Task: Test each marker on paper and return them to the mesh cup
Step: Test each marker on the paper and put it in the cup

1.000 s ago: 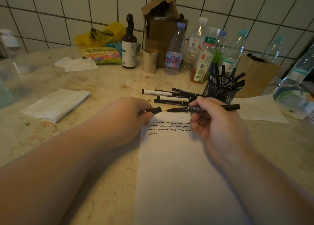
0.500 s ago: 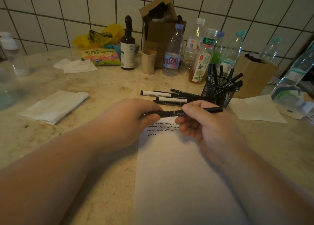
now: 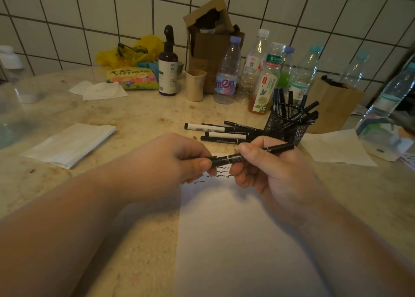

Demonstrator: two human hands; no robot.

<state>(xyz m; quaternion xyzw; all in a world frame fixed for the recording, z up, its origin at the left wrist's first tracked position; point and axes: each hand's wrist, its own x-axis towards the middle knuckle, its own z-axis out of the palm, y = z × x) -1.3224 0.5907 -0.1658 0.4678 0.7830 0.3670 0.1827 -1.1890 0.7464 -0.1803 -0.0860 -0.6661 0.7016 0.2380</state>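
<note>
Hands meet above the paper (image 3: pixel 235 240): the left hand (image 3: pixel 177 162) pinches the cap end of a black marker (image 3: pixel 253 154), the right hand (image 3: pixel 274 171) curls round its barrel. Behind them stands the mesh cup (image 3: pixel 285 128), loose markers (image 3: pixel 220 132) beside it on the surface (image 3: pixel 134 117).

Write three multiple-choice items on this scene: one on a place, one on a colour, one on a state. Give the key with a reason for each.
1. Where do the loose markers lie?
A. On the counter left of the mesh cup
B. On the folded tissue
C. Inside the cardboard box

2. What colour are the test marks on the paper?
A. Red
B. Black
C. Green

3. How is the marker held?
A. By the left hand only
B. By nobody
C. By both the left hand and the right hand

Key: 1 A, they lie flat beside the cup; 2 B, the squiggles are black; 3 C, fingers of each hand pinch it above the paper.
</note>
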